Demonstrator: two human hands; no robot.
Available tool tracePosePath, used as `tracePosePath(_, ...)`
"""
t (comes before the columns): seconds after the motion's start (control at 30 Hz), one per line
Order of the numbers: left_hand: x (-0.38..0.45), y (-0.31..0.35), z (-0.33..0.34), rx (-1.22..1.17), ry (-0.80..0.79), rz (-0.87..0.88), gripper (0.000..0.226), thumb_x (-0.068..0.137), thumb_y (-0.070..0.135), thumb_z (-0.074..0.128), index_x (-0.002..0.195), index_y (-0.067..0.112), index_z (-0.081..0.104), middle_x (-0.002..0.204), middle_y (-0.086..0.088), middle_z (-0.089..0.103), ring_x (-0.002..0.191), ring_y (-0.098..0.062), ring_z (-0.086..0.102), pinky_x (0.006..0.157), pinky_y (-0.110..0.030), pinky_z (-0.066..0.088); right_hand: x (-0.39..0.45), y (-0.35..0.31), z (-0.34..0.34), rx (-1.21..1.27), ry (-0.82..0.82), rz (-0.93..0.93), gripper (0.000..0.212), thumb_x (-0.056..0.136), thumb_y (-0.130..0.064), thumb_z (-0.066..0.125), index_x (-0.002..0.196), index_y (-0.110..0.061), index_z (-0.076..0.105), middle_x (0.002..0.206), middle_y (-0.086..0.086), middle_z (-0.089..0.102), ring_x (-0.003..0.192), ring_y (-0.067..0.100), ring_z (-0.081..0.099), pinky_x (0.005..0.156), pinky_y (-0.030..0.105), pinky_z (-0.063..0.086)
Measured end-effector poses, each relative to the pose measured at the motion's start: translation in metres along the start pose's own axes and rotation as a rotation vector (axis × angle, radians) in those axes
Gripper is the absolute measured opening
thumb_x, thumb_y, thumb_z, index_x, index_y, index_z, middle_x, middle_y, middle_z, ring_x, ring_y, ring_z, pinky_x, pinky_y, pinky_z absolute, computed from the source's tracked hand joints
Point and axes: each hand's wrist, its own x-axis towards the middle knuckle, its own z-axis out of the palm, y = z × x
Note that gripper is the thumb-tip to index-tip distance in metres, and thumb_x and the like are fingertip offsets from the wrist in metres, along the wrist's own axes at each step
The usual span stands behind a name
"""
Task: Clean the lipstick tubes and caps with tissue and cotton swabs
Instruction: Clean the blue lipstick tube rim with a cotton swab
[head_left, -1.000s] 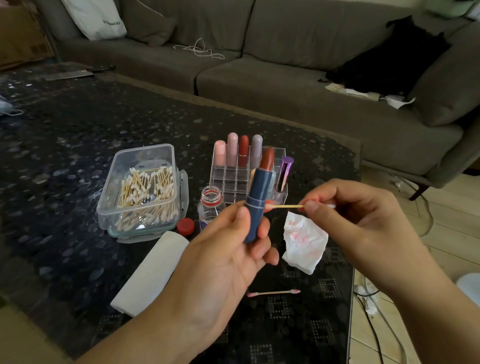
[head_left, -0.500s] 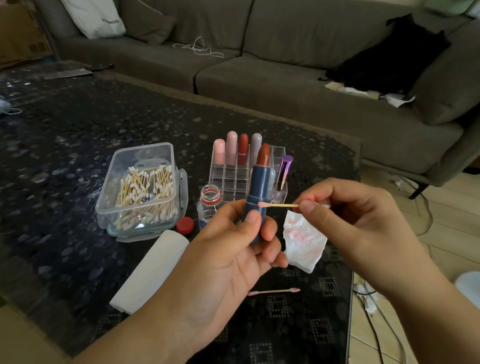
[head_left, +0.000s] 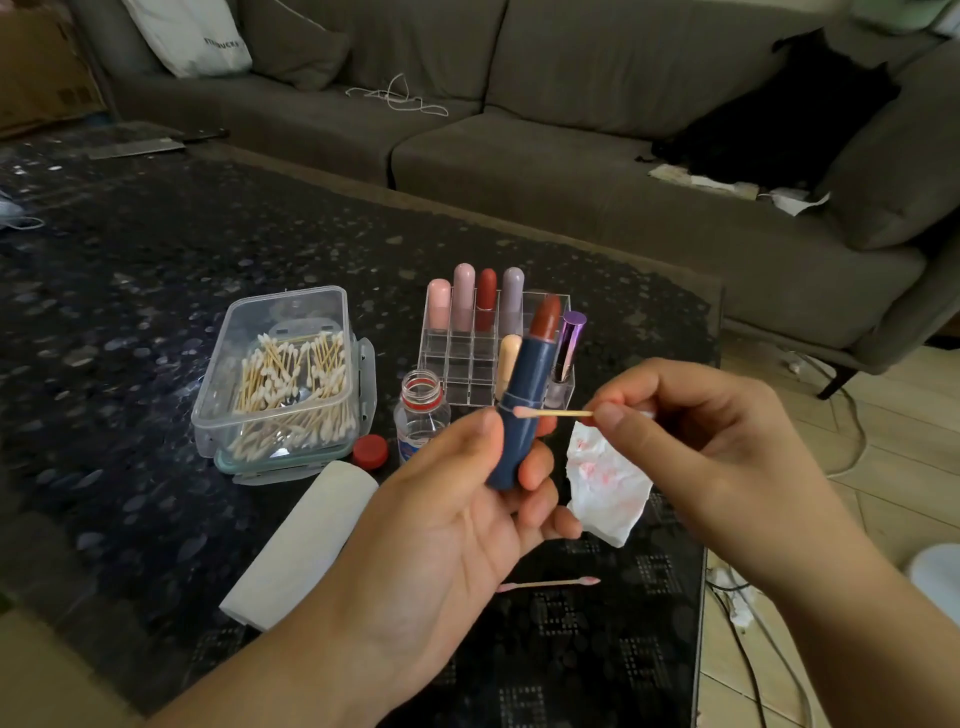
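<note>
My left hand (head_left: 457, 525) grips a dark blue lipstick tube (head_left: 522, 410) upright, its brick-red stick fully raised and uncapped. My right hand (head_left: 711, 447) pinches a cotton swab (head_left: 553, 413) level, and its pink-stained tip touches the ring seam halfway up the tube. A crumpled white tissue (head_left: 605, 488) with pink smears hangs under my right hand. A used swab (head_left: 548, 583) with pink tips lies on the table below. Several capped lipsticks (head_left: 475, 304) stand in a clear acrylic organizer (head_left: 470, 366), with a purple metallic tube (head_left: 569, 343) at its right side.
A clear box of cotton swabs (head_left: 285, 379) sits left of the organizer. An open small bottle (head_left: 422, 418) and its red cap (head_left: 370, 451) stand beside it. A folded white tissue pack (head_left: 306, 540) lies near the front. A grey sofa (head_left: 571, 145) runs behind the dark table (head_left: 130, 291).
My left hand has tilted the tube slightly and shifted its fingers on it. The swab tip has slid left from the tube's right edge onto its ring seam.
</note>
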Motion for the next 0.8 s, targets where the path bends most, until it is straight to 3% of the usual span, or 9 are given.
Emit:
tracePosePath(0.1,-0.0016,0.0023,0.0031,0.011,-0.004,-0.005,0.028,0.072,0.02,0.06,0.093,0.003,0.066,0.064,-0.005,0.047,0.051,-0.013,0.044,0.056,-0.03,0.051,0.0007,0.0014,-0.003,0.028,0.034,0.02,0.025,0.07,-0.044,0.061,0.075,-0.022,0.069,0.064,0.016,0.054,0.059,0.04,0.046,0.051,0.034,0.039)
tracePosePath(0.2,-0.0013,0.0029,0.005,0.036,0.015,0.001,0.027,0.072,0.011,0.057,0.098,0.005,0.058,0.061,-0.003,0.045,0.049,-0.012,0.043,0.054,-0.028,0.051,0.0001,0.001,-0.0015,0.017,0.027,0.012,0.024,0.07,-0.044,0.06,0.076,-0.022,0.069,0.064,0.014,0.053,0.059,0.038,0.045,0.052,0.03,0.039)
tracePosePath(0.33,-0.0013,0.0026,0.0039,0.039,-0.006,-0.008,0.031,0.076,0.013,0.055,0.107,0.006,0.055,0.062,-0.003,0.047,0.049,-0.013,0.045,0.056,-0.029,0.051,0.0003,0.0,0.0009,0.003,0.003,-0.003,0.021,0.073,-0.044,0.06,0.079,-0.026,0.069,0.067,0.011,0.058,0.064,0.035,0.05,0.055,0.033,0.043)
tracePosePath(0.47,-0.0022,0.0018,0.0034,0.045,-0.011,0.017,0.02,0.078,0.017,0.053,0.092,0.005,0.062,0.065,-0.008,0.053,0.053,-0.017,0.052,0.057,-0.031,0.052,0.0011,0.0005,-0.0036,0.026,0.026,0.02,0.025,0.07,-0.044,0.06,0.076,-0.022,0.068,0.061,0.01,0.053,0.058,0.037,0.045,0.051,0.033,0.038)
tracePosePath(0.67,-0.0004,-0.0014,0.0017,0.063,-0.004,0.026,0.028,0.08,0.024,0.051,0.086,0.007,0.072,0.069,-0.007,0.055,0.055,-0.015,0.052,0.059,-0.03,0.053,0.0001,-0.0012,0.0011,-0.022,0.004,-0.014,0.022,0.074,-0.044,0.059,0.079,-0.025,0.069,0.069,0.011,0.061,0.066,0.036,0.053,0.056,0.036,0.045)
tracePosePath(0.8,0.0006,-0.0018,0.0014,-0.002,0.009,0.001,0.029,0.079,0.026,0.053,0.086,0.006,0.073,0.066,-0.006,0.052,0.052,-0.014,0.047,0.057,-0.031,0.052,0.0011,-0.0001,-0.0042,-0.017,0.031,-0.007,0.024,0.071,-0.042,0.058,0.076,-0.02,0.067,0.063,0.013,0.054,0.055,0.031,0.046,0.049,0.024,0.039)
